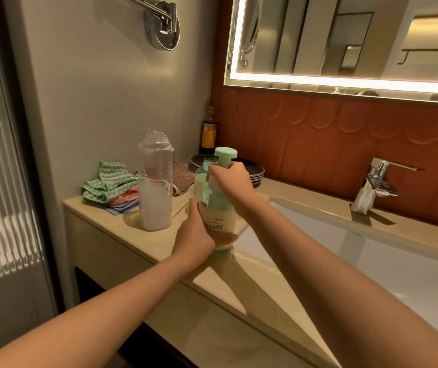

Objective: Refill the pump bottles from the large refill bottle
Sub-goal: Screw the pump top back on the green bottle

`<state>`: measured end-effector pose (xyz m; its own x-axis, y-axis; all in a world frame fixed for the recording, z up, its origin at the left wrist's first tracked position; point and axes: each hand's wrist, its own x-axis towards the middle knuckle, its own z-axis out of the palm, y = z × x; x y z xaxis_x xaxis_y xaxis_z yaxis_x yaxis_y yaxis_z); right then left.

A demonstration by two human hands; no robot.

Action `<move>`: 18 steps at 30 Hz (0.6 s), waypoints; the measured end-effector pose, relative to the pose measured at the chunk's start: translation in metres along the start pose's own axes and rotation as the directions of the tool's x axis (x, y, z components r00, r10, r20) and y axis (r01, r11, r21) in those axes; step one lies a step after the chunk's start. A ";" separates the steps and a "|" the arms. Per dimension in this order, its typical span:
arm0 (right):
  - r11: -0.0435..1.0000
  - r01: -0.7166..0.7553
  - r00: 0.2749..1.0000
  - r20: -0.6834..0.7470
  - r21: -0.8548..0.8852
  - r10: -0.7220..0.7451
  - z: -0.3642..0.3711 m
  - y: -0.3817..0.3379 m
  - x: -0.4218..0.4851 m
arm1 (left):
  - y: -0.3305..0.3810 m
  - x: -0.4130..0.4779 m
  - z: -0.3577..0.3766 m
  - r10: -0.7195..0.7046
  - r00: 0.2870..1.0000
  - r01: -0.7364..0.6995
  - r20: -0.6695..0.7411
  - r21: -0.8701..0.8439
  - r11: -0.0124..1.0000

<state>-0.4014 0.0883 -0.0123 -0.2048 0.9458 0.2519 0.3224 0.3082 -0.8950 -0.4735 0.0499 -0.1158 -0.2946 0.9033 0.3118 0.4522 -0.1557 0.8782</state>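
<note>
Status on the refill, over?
Left hand grips pale-green foam pump bottle. Right hand holds mint pump head, unseated. Beside it, clear uncapped refill bottle; nothing blocking.

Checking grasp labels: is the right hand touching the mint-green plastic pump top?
Touching. The head view shows the right hand curled round the stem of the mint-green plastic pump top.

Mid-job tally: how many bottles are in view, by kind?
Large clear refill bottle: 1
Pump bottle, left hand holding it, right hand gripping its pump: 1
Dark bottle with yellow label: 1
Total: 3
</note>
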 end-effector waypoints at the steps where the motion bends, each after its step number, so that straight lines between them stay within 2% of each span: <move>1: 0.999 0.024 0.995 0.100 0.031 -0.027 -0.005 0.001 0.001 | -0.001 0.004 -0.005 -0.012 0.998 0.014 0.070 -0.040 0.999; 4: 0.989 0.085 0.938 0.324 0.119 -0.119 -0.017 0.003 0.003 | -0.004 0.013 -0.021 -0.004 0.948 0.043 0.319 -0.116 0.992; 6: 0.990 0.077 0.934 0.340 0.116 -0.112 -0.017 0.002 0.005 | -0.003 0.018 -0.025 0.005 0.929 0.034 0.370 -0.100 0.994; 7: 0.993 0.061 0.950 0.300 0.105 -0.090 -0.014 0.000 0.006 | -0.002 0.020 -0.024 0.004 0.934 0.022 0.358 -0.069 0.997; 9: 1.000 0.009 0.996 0.086 0.030 -0.012 -0.003 0.001 0.006 | -0.003 0.023 -0.017 -0.004 0.966 -0.004 0.257 0.029 1.000; 11: 0.995 -0.024 0.984 -0.179 -0.093 0.007 0.011 0.004 0.003 | -0.005 0.019 -0.008 -0.023 0.994 0.011 0.105 0.112 0.994; 13: 0.993 -0.017 0.960 -0.279 -0.120 -0.017 0.017 0.005 0.001 | -0.004 0.010 0.000 -0.021 1.000 0.021 -0.002 0.167 0.986; 14: 0.994 -0.009 0.965 -0.263 -0.104 -0.019 0.016 0.005 0.002 | -0.003 0.007 0.002 -0.012 1.000 0.016 -0.024 0.185 0.983; 16: 0.999 0.012 0.991 -0.131 -0.041 -0.017 0.008 0.006 0.006 | 0.000 0.007 0.000 -0.032 0.999 0.030 0.013 0.136 0.990; 18: 0.998 0.044 0.995 0.083 0.035 -0.047 -0.008 0.009 0.010 | 0.003 0.013 -0.009 -0.069 0.981 0.072 0.181 -0.008 0.997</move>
<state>-0.3934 0.1015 -0.0145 -0.2953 0.9187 0.2621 0.2810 0.3457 -0.8953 -0.4838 0.0575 -0.1058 -0.1677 0.9694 0.1795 0.4229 -0.0937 0.9013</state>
